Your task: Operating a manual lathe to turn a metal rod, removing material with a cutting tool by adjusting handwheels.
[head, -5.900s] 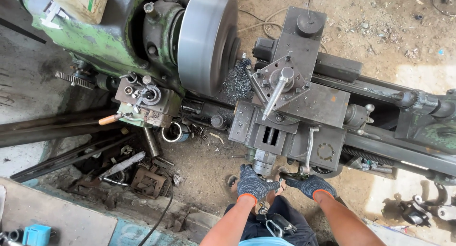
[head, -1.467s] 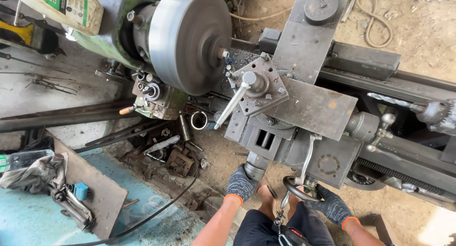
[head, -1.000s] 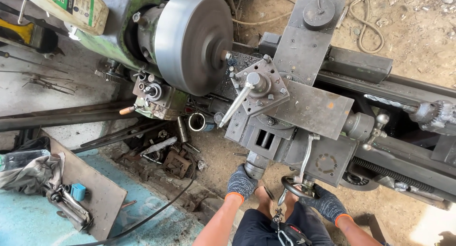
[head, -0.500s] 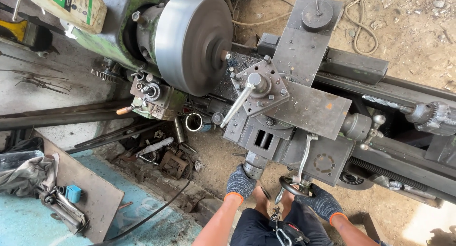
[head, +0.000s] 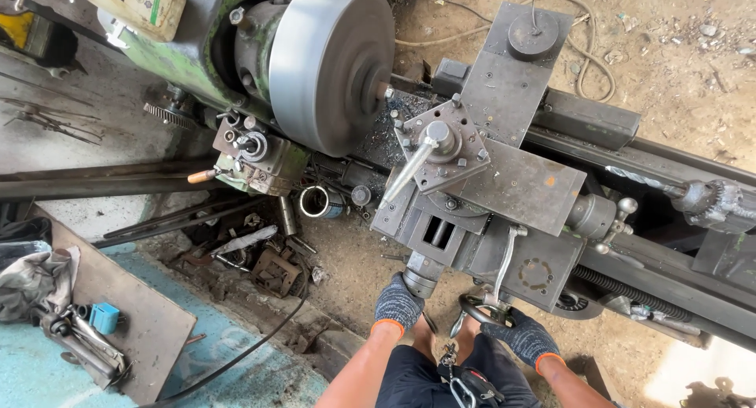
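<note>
Single head-worn view, looking steeply down, almost plumb, from above the person's own body. The lathe (head: 488,179) runs diagonally from upper left to lower right and fills most of the frame at mid range; the chuck (head: 331,61) sits upper left, the carriage near centre. The gloved hands, left hand (head: 398,302) and right hand (head: 524,339), enter at the bottom edge, closest to the lens. The dirt floor (head: 677,53) shows top right, a teal floor patch (head: 236,376) bottom left. No second view shares the scene.

Both gloves are dark grey, speckled, with orange cuffs: left hand (head: 398,303), right hand (head: 522,337). The chuck (head: 331,65) is plain grey, the headstock (head: 193,53) chipped green, the carriage (head: 504,195) dark grey, the floor (head: 236,369) patchy teal.
</note>
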